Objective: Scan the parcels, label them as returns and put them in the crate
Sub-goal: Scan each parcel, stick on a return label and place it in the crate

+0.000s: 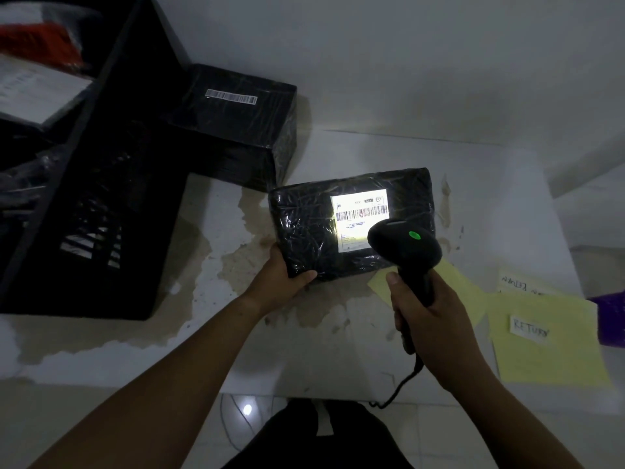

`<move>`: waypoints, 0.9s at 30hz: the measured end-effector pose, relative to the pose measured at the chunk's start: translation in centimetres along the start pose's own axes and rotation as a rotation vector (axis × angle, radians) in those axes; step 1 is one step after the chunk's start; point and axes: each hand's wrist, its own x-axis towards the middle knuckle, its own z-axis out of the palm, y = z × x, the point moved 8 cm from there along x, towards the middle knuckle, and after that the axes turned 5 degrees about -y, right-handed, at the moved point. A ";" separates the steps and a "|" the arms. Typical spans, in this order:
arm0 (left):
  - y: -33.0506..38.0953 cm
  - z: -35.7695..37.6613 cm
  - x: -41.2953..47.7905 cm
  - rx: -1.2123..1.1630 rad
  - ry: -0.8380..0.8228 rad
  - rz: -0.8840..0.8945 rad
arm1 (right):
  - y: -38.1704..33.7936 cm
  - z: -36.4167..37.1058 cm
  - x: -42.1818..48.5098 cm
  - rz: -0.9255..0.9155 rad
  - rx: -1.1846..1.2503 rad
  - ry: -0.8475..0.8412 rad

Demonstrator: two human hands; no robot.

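Grip for slick wrap

On the desk (338, 360), our left hand (285, 275) grips the parcel (304, 231) at its near corner; our right hand (429, 316) clasps the scanner (406, 245). Glossy film looks slippery, its body stiff: we'd hold opposite edges.

The left forearm (189, 360) and the right forearm (500, 394) are bare along their whole visible length. Below them shows black clothing (304, 445) (a pale strip (325, 422) lies on it)
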 end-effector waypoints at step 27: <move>-0.2 0.0 0.3 0.030 -0.041 -0.016 | -2.5 -1.8 -4.1 -0.061 -0.029 0.030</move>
